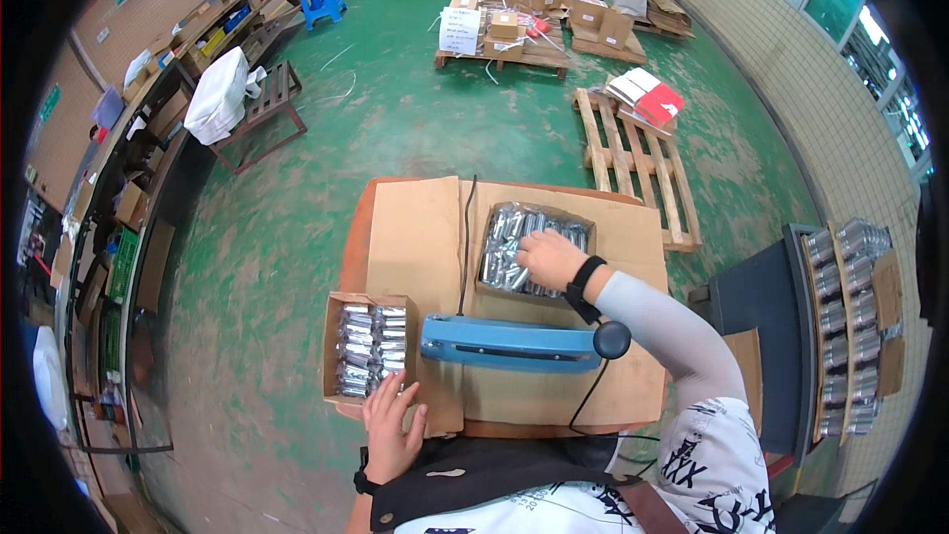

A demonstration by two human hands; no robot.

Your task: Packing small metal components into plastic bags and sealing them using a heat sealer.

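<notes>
At the far right of the cardboard-covered worktable, my right hand (pixel 551 259) reaches into a cardboard box (pixel 486 287) of shiny silver cylindrical parts (pixel 509 227) in clear plastic. Its fingers are bent down onto them, and the fingertips are partly hidden. My left hand (pixel 393 420), its fingers apart and holding nothing visible, rests by the near edge of a second box (pixel 330 346). Silver wrapped parts (pixel 358 346) lie in rows there. Between the boxes, nearer me, stands a long blue hand-lever heat sealer (pixel 519 343) with a round black knob (pixel 612 339).
A black cord (pixel 468 237) crosses the cardboard sheet (pixel 415 237). At right, a dark grey cabinet (pixel 751 336) stands beside stacked silver cylinders (pixel 848 326). Beyond the table lie wooden pallets (pixel 647 163) with cartons. Cluttered shelving (pixel 148 168) lines the left wall.
</notes>
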